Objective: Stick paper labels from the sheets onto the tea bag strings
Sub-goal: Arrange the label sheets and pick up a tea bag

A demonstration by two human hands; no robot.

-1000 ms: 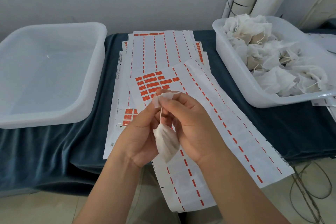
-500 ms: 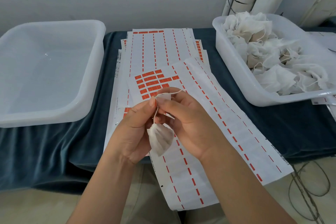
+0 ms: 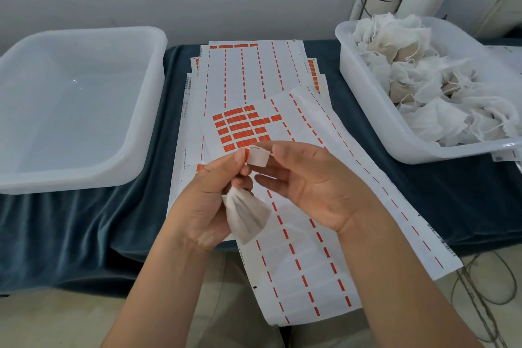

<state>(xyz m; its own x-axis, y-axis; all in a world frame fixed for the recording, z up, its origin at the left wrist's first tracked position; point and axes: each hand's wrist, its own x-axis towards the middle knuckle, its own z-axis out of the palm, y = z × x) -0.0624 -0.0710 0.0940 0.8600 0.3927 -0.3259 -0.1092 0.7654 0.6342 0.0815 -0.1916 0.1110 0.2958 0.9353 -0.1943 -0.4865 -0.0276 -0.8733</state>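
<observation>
Tea bag (image 3: 248, 215) hangs just under the left hand (image 3: 206, 200), its gathered neck up among the fingers and its soft gauze body lying against the palm. That hand's thumb and forefinger pinch the left edge of 1 white label (image 3: 258, 157), where a sliver of orange shows. The right hand (image 3: 316, 181) is open with its fingers extended, the index fingertip touching the label's right edge, where a short bit of string (image 3: 271, 153) peeks out; the rest of the string is hidden by fingers. The bag looks very light, limp and easy to tear, so it seems better left dangling while the stiffer folded label is taken by its 2 edges and pressed flat over the string. Below the hands lies the top sheet (image 3: 310, 229), mostly stripped, with a small block of orange labels (image 3: 240, 124) left near its far end, overlapping a stack of sheets (image 3: 240, 70). On the dark cloth (image 3: 84, 220), the clear tub (image 3: 158, 65) at the left holds no bags, while the tub (image 3: 367, 110) at the right is heaped with unlabelled tea bags (image 3: 423, 79).
</observation>
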